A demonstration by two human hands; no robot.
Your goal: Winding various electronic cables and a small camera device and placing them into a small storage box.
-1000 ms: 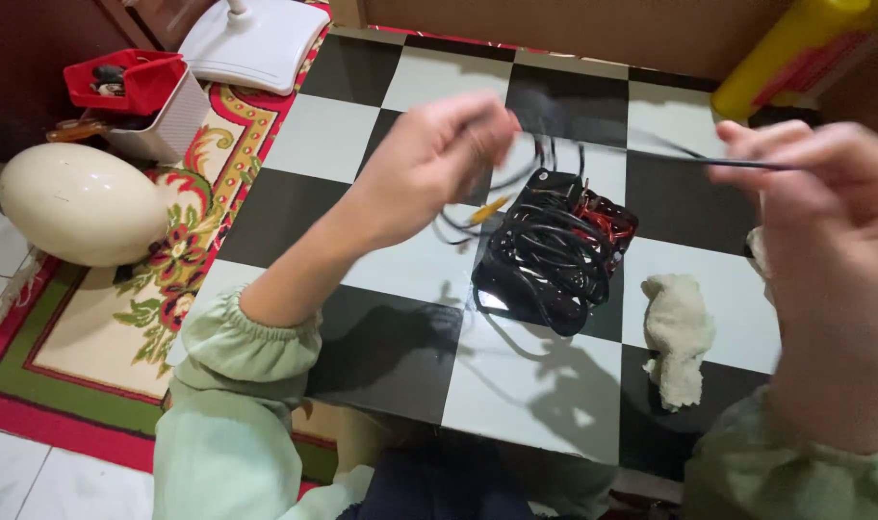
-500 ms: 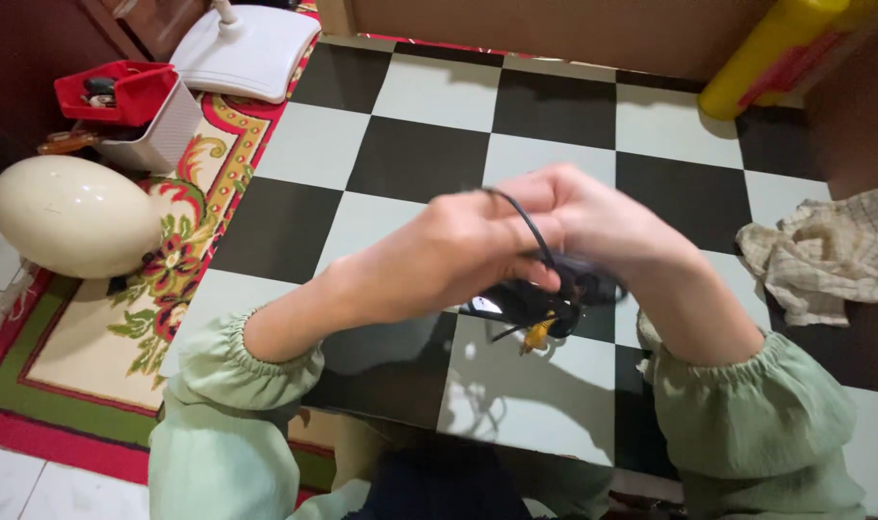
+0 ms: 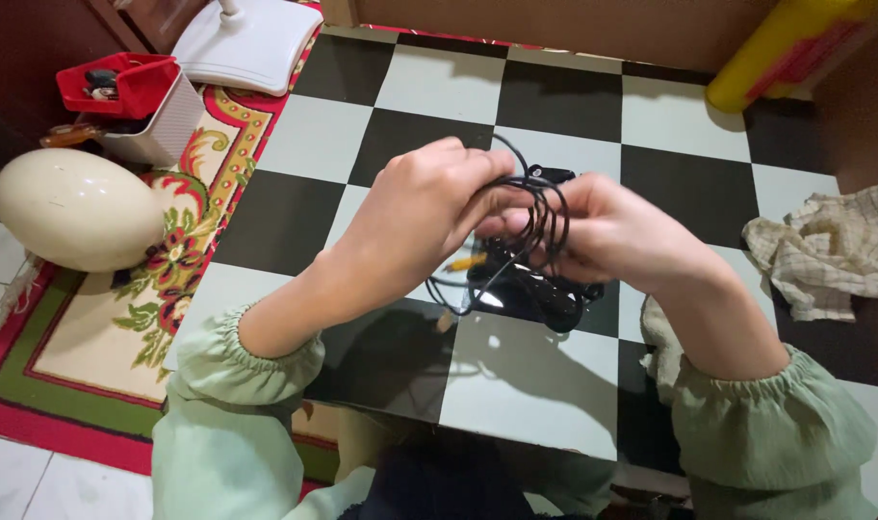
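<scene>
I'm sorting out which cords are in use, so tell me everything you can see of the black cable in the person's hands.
The black cable is thin, round and rubbery-looking, gathered into several loose loops. The left hand and right hand pinch the coil between them above the checkered table. One loop sags toward a yellow plug tip. Below lies a glossy black device; whether the cable joins it is hidden.
</scene>
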